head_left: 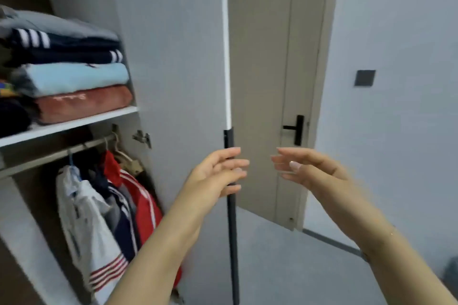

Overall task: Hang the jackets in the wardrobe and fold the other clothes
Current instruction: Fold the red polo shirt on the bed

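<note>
The wardrobe door (173,57) stands open, edge-on to me, with a long black handle strip (231,218) down its edge. My left hand (218,171) reaches to that strip with straight fingers laid across it. My right hand (304,168) hovers just right of the door edge, fingers extended, holding nothing. Inside the wardrobe, jackets hang from the rail (54,153): a white one with red stripes (86,220), a navy one (121,215) and a red one (141,203). Folded clothes (71,77) are stacked on the shelf (74,122) above.
Behind the wardrobe door is a beige room door (270,57) with a black lever handle (295,129). A dark switch plate (364,78) sits on the grey wall at right. Grey floor (285,267) lies below.
</note>
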